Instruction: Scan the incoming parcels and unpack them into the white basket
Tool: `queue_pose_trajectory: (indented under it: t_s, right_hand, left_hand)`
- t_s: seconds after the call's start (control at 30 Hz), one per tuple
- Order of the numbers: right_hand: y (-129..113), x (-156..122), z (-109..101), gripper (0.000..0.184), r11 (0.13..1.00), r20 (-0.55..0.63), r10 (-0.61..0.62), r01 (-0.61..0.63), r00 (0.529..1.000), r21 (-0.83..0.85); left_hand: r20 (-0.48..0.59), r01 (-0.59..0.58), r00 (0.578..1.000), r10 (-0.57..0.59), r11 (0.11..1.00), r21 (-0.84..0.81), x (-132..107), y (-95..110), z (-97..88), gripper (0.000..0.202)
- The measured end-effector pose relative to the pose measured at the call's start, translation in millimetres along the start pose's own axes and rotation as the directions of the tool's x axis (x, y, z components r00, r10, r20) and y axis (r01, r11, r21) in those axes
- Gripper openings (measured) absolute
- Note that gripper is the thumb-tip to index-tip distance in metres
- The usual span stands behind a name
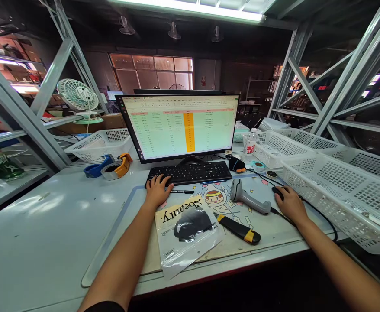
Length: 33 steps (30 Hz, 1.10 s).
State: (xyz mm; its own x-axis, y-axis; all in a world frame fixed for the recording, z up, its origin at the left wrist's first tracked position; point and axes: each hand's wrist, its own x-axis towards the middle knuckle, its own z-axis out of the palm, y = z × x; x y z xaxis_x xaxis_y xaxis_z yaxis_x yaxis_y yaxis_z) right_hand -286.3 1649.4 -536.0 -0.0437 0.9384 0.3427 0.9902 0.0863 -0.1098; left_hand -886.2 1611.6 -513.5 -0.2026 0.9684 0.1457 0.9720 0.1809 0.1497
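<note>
My left hand (158,190) rests on the left end of a black keyboard (190,172), fingers spread over the keys. On the right, my right hand (290,203) is wrapped over a black computer mouse (277,191). Between my arms lies a clear-and-cream plastic package (186,234) printed "beauty", with a black item pictured or seen in it. Beside it are a black-and-yellow utility knife (240,229) and a grey barcode scanner (250,198). A black pen (182,191) lies just below the keyboard. Behind it, a monitor (164,134) shows a spreadsheet with an orange column.
White plastic baskets (346,182) line the right side, and another basket (101,145) stands back left. Two tape dispensers, one blue (98,167) and one orange (118,168), sit left of the monitor. A bottle (250,145) and small fan (78,96) stand farther back.
</note>
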Motion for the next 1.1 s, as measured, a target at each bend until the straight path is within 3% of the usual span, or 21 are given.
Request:
queue_pose_trajectory:
  t_s: [0.23, 0.47, 0.7, 0.9, 1.0, 1.1]
  right_hand:
    - [-2, -1, -5, 0.049, 1.0, 0.017, 0.014, -0.014, 1.0, 0.015]
    - [-1, -3, -7, 0.05, 0.997, 0.01, -0.054, 0.054, 0.998, 0.046]
    - [13, -2, 5, 0.056, 0.982, -0.015, -0.163, 0.164, 0.987, 0.092]
    - [26, 0, 17, 0.063, 0.977, -0.008, -0.163, 0.162, 0.987, 0.142]
    - [30, 2, 22, 0.064, 0.976, -0.004, -0.167, 0.166, 0.986, 0.142]
    - [30, 2, 22, 0.064, 0.98, 0.005, -0.159, 0.157, 0.987, 0.121]
  left_hand:
    - [-0.017, -0.006, 1.0, 0.006, 1.0, -0.012, -1, 0, 1.3, 0.06]
    - [-0.018, 0.003, 1.0, -0.003, 1.0, -0.026, -3, 5, -3.6, 0.057]
    - [-0.001, 0.024, 1.0, -0.024, 0.998, -0.056, -6, 9, -9.2, 0.056]
    - [0.036, 0.029, 0.999, -0.025, 0.995, -0.096, -9, 11, -13.2, 0.056]
    - [0.016, 0.028, 1.0, -0.027, 0.993, -0.112, -11, 13, -20.0, 0.053]
    - [-0.045, 0.037, 0.998, -0.044, 0.989, -0.146, -12, 18, -38.0, 0.047]
